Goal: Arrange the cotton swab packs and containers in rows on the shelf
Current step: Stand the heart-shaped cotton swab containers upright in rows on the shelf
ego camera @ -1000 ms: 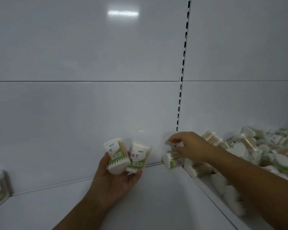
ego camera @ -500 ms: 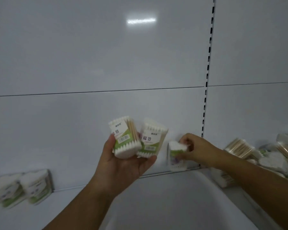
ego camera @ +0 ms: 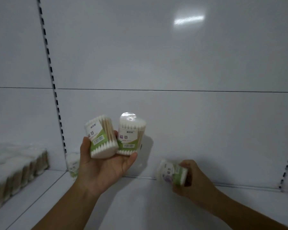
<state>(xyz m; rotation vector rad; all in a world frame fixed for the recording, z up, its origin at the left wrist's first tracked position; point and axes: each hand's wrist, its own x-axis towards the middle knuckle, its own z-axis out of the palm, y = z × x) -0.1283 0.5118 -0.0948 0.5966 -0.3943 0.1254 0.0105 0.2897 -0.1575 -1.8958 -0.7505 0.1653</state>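
Left hand [ego camera: 105, 170] is cradling two packs [ego camera: 131, 136] in reserve; right hand [ego camera: 192, 181] is gripping a third pack [ego camera: 170, 175], probably for the shelf [ego camera: 140, 205] beneath it.

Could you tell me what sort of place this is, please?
Probably a shop being stocked: white shelf with slotted upright, rows of swab packs at left, barcoded packs in the left hand.

Cotton swab packs [ego camera: 102, 138] in hand
2 green-labelled, upright side by side on left hand [ego camera: 105, 171]; third pack [ego camera: 172, 175], blurred, tilted in right hand [ego camera: 192, 181].
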